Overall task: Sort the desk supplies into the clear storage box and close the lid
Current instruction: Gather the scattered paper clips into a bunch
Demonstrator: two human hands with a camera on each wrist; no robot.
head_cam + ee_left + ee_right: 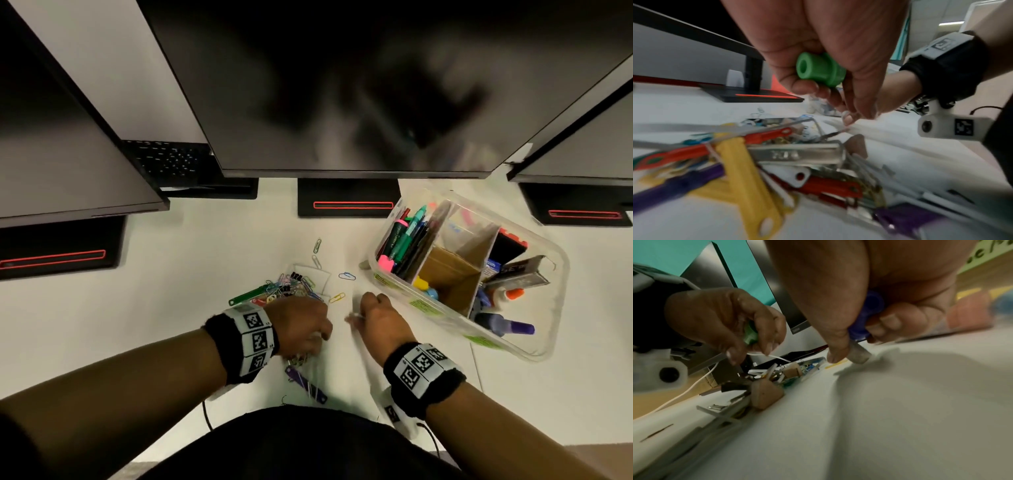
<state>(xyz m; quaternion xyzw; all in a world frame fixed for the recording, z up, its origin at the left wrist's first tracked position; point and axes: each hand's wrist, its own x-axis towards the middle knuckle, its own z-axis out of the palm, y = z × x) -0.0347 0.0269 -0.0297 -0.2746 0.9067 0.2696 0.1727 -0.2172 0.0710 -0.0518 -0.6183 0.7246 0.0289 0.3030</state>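
The clear storage box (534,342) sits lidless on the white worktop (171,308) to the right, cardboard dividers splitting it into sections of pens, highlighters and glue. Left of it lies a heap of coloured paper clips (294,286). The left hand (301,325) curls round a green plastic piece (820,70); the right hand (383,315) grips a blue one (869,314).
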